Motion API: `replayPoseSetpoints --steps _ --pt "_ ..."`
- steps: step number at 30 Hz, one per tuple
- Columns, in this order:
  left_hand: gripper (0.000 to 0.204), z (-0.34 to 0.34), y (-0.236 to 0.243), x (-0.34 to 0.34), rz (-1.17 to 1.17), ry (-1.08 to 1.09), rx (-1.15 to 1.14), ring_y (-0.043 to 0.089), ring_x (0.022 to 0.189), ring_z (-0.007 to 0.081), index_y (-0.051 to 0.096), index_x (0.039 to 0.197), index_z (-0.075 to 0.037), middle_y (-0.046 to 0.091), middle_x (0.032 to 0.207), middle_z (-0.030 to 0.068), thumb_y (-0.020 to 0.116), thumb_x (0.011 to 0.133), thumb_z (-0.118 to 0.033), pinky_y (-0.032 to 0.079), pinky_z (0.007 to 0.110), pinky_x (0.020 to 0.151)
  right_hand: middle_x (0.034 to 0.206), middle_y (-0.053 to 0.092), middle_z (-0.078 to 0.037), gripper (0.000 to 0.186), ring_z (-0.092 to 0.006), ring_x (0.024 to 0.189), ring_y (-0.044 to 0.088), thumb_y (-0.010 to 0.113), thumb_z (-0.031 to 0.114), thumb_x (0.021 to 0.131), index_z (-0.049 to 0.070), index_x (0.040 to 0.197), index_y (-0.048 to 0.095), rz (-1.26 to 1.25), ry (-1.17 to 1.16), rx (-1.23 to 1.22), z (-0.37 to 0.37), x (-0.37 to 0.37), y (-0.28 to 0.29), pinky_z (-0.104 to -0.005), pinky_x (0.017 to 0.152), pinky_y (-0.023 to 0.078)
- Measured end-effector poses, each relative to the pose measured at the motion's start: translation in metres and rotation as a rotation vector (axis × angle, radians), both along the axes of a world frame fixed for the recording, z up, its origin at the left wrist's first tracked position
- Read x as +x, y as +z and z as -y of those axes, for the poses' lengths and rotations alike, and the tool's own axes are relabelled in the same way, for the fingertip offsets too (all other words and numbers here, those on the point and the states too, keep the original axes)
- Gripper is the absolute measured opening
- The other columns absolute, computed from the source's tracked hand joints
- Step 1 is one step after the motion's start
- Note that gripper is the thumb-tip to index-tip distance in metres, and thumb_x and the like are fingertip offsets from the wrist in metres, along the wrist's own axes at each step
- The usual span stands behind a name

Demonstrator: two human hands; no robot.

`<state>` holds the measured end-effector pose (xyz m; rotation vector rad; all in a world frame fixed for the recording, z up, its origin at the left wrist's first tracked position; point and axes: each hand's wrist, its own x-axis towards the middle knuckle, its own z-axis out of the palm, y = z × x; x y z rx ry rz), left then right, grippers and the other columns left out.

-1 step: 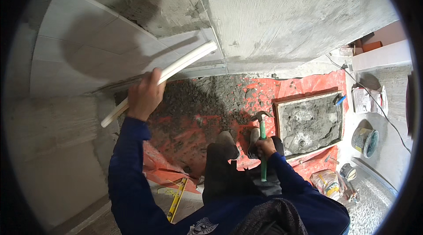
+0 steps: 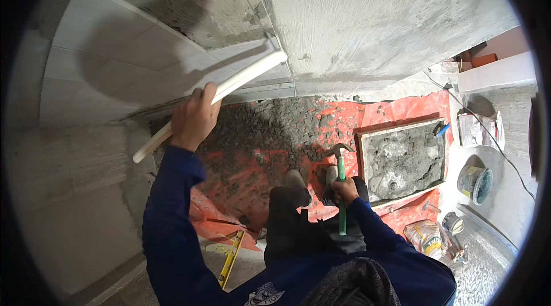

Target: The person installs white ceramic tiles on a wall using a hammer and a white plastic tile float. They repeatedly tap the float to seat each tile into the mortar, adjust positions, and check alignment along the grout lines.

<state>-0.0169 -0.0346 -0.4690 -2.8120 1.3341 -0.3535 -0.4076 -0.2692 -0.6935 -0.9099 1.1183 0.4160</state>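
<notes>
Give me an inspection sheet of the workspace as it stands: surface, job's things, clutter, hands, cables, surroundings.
Surface: red sheet on the floor, strewn with grey rubble.
Job's things: long white straightedge held against the tiled wall; green-handled hammer.
Clutter: wooden-framed mortar tray, bucket, yellow level, bag.
Hands: left hand grips the straightedge; right hand grips the hammer, head up.
Cables: a thin cable runs across the floor at right.
Surroundings: bare rendered wall above the tiles; white ledge at right.
</notes>
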Motion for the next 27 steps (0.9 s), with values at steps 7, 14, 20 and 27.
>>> replayPoseSetpoints --steps 7,14,20,27 --pt "0.022 -0.033 0.019 0.030 -0.026 0.013 0.009 0.065 0.067 0.0361 0.047 0.098 -0.011 0.061 0.077 0.0133 0.063 0.087 -0.019 0.051 0.047 0.053 0.050 0.044 -0.003 0.011 -0.0154 0.035 0.042 0.059 0.005 0.076 0.006 0.071 0.050 -0.041 0.056 -0.051 0.002 -0.017 0.049 -0.0321 0.033 0.037" --pt "0.026 0.000 0.001 0.027 0.095 -0.093 0.113 0.067 0.068 0.0345 0.045 0.104 -0.012 0.062 0.079 0.0126 0.062 0.086 -0.018 0.052 0.048 0.055 0.050 0.041 -0.003 0.013 -0.0154 0.035 0.038 0.059 0.008 0.075 0.008 0.066 0.049 -0.081 -0.059 -0.033 0.018 -0.050 0.092 -0.0329 0.035 0.034" --pt "0.019 -0.018 0.034 0.028 -0.086 0.263 0.299 0.067 0.066 0.0340 0.046 0.102 -0.012 0.062 0.076 0.0116 0.057 0.087 -0.016 0.053 0.046 0.055 0.052 0.040 0.000 0.012 -0.0130 0.035 0.036 0.060 0.007 0.075 0.010 0.071 0.049 -0.171 -0.108 -0.025 0.026 -0.064 0.127 -0.0326 0.035 0.034" --pt "0.023 -0.011 0.006 0.027 -0.053 0.111 0.264 0.068 0.065 0.0312 0.045 0.106 -0.015 0.066 0.073 0.0102 0.059 0.090 -0.023 0.053 0.044 0.052 0.053 0.044 -0.003 0.009 -0.0164 0.036 0.041 0.060 0.008 0.072 0.006 0.068 0.052 -0.218 -0.115 -0.093 0.021 -0.073 0.139 -0.0340 0.035 0.036"
